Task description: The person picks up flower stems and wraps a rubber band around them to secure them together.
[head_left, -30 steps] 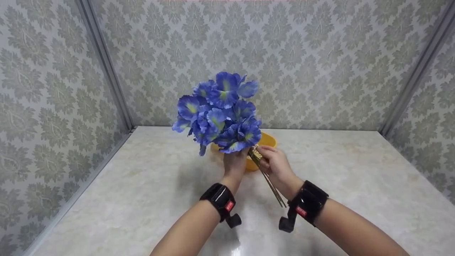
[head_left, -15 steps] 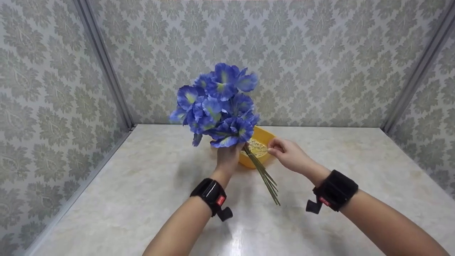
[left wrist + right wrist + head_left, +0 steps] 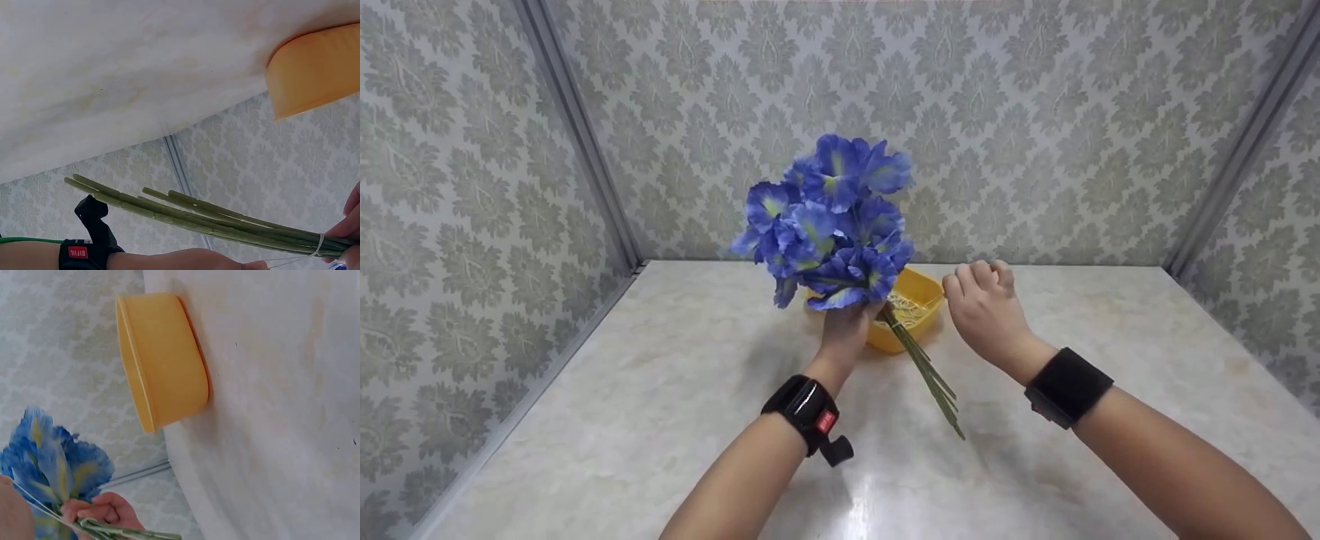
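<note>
My left hand (image 3: 846,330) grips a bunch of blue artificial flowers (image 3: 832,225) just under the blooms. Their green stems (image 3: 930,371) slant down to the right. In the left wrist view a thin whitish rubber band (image 3: 321,245) loops round the stems beside the left fingers. It is stretched away to my right hand (image 3: 986,311), whose curled fingers pull on it to the right of the bunch. The same band (image 3: 35,499) runs as a taut line across the right wrist view. The right fingertips' exact hold is hidden in the head view.
Behind the stems a yellow bowl (image 3: 886,342) stands on the marbled table (image 3: 660,405), with several pale bands inside. Patterned walls (image 3: 840,90) close off the back and both sides. Each wrist wears a black strap (image 3: 1069,386).
From the bunch, the right hand has moved right and turned knuckles up, drawing the band out. The left hand keeps its grip; the flowers shifted slightly up, then a little right.
</note>
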A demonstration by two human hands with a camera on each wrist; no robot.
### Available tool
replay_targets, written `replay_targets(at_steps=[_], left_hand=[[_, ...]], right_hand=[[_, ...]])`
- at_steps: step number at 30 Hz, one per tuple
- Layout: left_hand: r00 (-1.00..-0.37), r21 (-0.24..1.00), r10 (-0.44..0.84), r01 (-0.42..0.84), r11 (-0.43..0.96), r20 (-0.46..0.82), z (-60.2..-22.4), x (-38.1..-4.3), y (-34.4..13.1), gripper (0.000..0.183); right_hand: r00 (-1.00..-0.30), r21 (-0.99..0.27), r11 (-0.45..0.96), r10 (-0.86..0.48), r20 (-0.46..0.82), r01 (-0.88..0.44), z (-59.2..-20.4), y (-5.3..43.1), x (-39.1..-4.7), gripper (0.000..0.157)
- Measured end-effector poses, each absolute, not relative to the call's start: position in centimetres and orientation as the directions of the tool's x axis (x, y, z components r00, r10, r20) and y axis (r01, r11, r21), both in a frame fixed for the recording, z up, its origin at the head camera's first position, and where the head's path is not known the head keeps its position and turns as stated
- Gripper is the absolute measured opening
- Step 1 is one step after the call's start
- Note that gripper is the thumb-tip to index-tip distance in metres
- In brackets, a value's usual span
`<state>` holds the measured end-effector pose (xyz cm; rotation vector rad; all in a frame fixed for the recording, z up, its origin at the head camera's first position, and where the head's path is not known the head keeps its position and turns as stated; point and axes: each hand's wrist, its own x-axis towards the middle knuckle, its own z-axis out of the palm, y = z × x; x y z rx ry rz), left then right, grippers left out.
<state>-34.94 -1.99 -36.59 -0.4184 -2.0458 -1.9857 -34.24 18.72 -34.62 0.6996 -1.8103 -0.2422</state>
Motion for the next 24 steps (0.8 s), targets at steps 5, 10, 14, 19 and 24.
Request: replay_targets(at_steps=[5,10,14,19,24], left_hand=[[-0.942,0.941,0.052,0.327,-0.091,0.332,-36.5,-34.6,-2.3,0.012],[-0.970,0.943,0.091,0.191,-0.273,0.223,-37.0,-34.0,-2.5,0.012],[-0.983,0.937,0.098,0.116,-0.330,0.156,-37.6,-33.7,-2.8,0.015],[-0.992,0.934,0.084,0.057,-0.354,0.092,-37.7,-33.7,-3.0,0.022],[-0.991,0.902,0.102,0.034,-0.430,0.086,-37.3,-33.7,-2.6,0.025]], right_hand=[[-0.167,0.566,0.783,-0.613,0.772,-0.259,-34.3,18.8,-35.1,0.019],[-0.215,0.565,0.785,-0.615,0.758,-0.255,-34.9,18.2,-35.4,0.016],[-0.275,0.510,0.791,-0.602,0.750,-0.338,-35.6,17.8,-34.9,0.012],[-0.328,0.410,0.803,-0.564,0.758,-0.433,-35.6,17.2,-34.5,0.013],[-0.372,0.254,0.813,-0.486,0.791,-0.524,-35.9,16.7,-34.9,0.014]])
